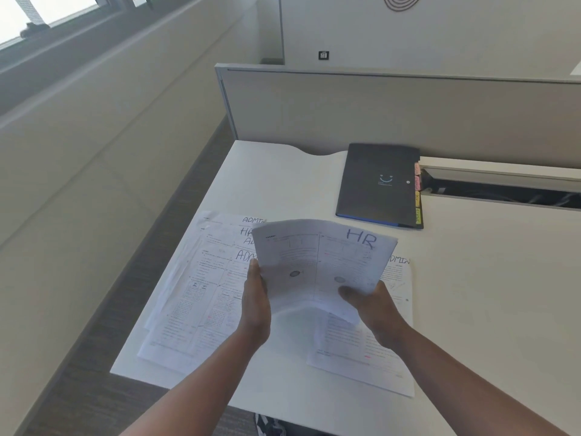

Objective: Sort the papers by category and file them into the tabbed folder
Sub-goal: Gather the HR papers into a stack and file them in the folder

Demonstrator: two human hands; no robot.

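Both hands, left hand [256, 297] and right hand [374, 305], grasp a sheet marked "HR" [320, 259] above the counter [487, 278]; "ADMIN" papers [201, 287] lie beneath, the closed tabbed folder [377, 184] beyond.

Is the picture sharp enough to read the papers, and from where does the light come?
In the head view, only the large handwriting reads: "HR" on the held sheet and "ADMIN" on the sheets on the desk; the fine print is blurred. Daylight enters through the window at upper left. The held sheet casts a soft shadow below it. The wide lens tilts the partition.
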